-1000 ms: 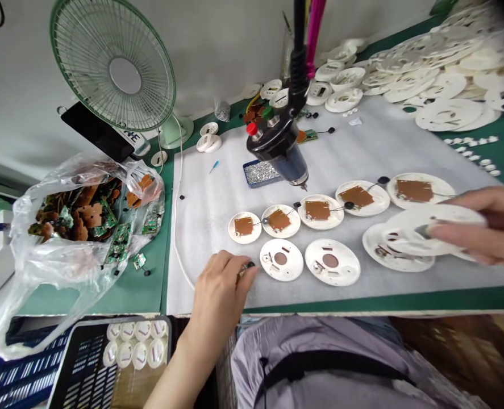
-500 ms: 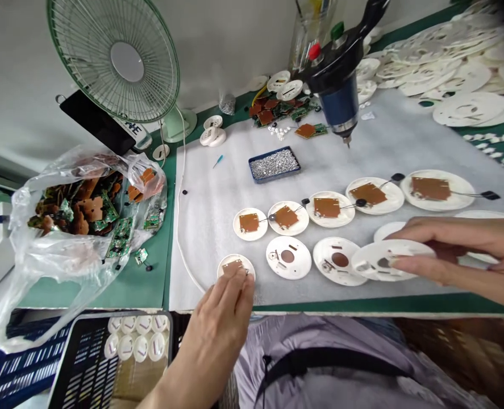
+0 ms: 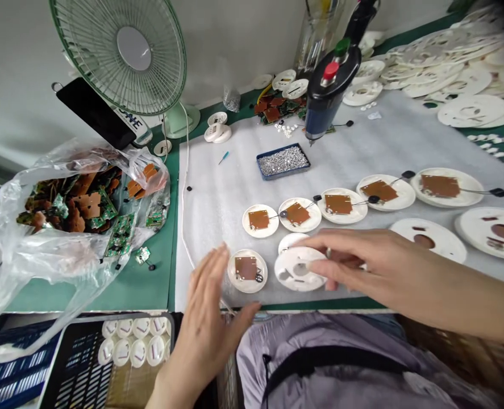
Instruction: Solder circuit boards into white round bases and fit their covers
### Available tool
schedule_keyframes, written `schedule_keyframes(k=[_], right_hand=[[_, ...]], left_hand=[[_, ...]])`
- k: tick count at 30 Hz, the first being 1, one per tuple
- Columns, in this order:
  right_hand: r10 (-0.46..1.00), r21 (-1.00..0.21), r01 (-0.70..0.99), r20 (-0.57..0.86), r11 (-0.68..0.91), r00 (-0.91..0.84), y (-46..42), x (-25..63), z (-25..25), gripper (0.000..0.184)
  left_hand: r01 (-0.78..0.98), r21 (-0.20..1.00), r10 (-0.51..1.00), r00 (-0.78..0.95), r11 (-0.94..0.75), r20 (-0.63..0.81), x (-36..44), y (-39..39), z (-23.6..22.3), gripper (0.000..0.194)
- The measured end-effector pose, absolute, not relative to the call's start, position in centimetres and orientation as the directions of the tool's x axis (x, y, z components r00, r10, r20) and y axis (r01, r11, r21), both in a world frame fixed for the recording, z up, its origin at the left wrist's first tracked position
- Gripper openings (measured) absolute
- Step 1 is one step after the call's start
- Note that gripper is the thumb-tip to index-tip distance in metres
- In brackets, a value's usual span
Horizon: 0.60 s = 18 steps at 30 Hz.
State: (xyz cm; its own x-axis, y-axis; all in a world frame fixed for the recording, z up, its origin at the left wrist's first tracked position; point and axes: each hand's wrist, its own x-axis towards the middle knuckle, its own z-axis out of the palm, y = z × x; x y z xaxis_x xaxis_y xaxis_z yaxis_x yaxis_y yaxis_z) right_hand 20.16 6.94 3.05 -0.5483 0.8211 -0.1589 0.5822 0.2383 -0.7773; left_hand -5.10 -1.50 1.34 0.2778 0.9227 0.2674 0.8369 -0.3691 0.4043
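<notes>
Pinched between the thumb and fingers of my right hand (image 3: 362, 261) is a white plastic disc cover (image 3: 292, 271) with a round hole, tilted above the sheet. It partly hides another white disc (image 3: 293, 241) behind it. My left hand (image 3: 213, 318) has its fingers spread and holds nothing. Just right of its fingertips lies a white round base (image 3: 237, 284) with a brown circuit board (image 3: 246, 268) and a coiled black wire in it. Behind stands a row of several similar white bases (image 3: 260, 233), each bearing a brown board with wires.
A blue tray of small screws (image 3: 283, 161) sits mid-table beneath a hanging electric screwdriver (image 3: 322, 108). A plastic bag of circuit boards (image 3: 76, 210), a green fan (image 3: 132, 48) and a black crate (image 3: 79, 363) are left. White discs (image 3: 448, 62) pile up at the back right.
My right hand has moved left with the white cover, near the front base. My left hand has let go of that base and drawn back, fingers spreading. The screwdriver has swung.
</notes>
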Motion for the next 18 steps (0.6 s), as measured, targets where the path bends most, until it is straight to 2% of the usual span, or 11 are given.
schedule_keyframes(k=[2, 3, 6, 11, 14, 16, 18], right_hand=[[0.833, -0.829, 0.552, -0.244, 0.086, -0.497, 6.8, 17.8, 2.9, 0.04], [0.84, -0.828, 0.553, -0.236, 0.089, -0.489, 6.8, 16.6, 2.6, 0.04], [0.794, -0.805, 0.539, -0.152, 0.246, -0.589, 6.8, 14.2, 1.9, 0.029], [0.689, -0.759, 0.56, -0.211, 0.331, -0.693, 8.3, 13.9, 2.1, 0.025], [0.619, -0.663, 0.559, -0.18, 0.498, -0.764, 9.2, 14.5, 2.5, 0.022], [0.637, -0.547, 0.571, -0.086, 0.612, -0.766, 8.8, 14.8, 2.5, 0.022], [0.669, -0.387, 0.606, 0.038, 0.695, -0.742, 7.5, 15.2, 2.2, 0.026]], left_hand=[[0.852, 0.421, 0.94, 0.21, -0.312, 0.27, -5.6, -1.3, 0.4, 0.071], [0.848, 0.431, 0.941, 0.202, -0.307, 0.273, -5.6, -1.2, -0.2, 0.07], [0.846, 0.431, 0.929, 0.182, -0.315, 0.323, -5.2, -1.1, -1.4, 0.063], [0.877, 0.352, 0.88, 0.146, -0.327, 0.452, -4.5, -1.1, -1.9, 0.056], [0.894, 0.25, 0.808, 0.18, -0.372, 0.562, -4.2, -1.4, -1.7, 0.033], [0.903, 0.178, 0.814, 0.25, -0.392, 0.525, -4.0, -1.8, -1.4, 0.018], [0.908, 0.131, 0.84, 0.302, -0.397, 0.451, -3.7, -2.2, -1.1, 0.019]])
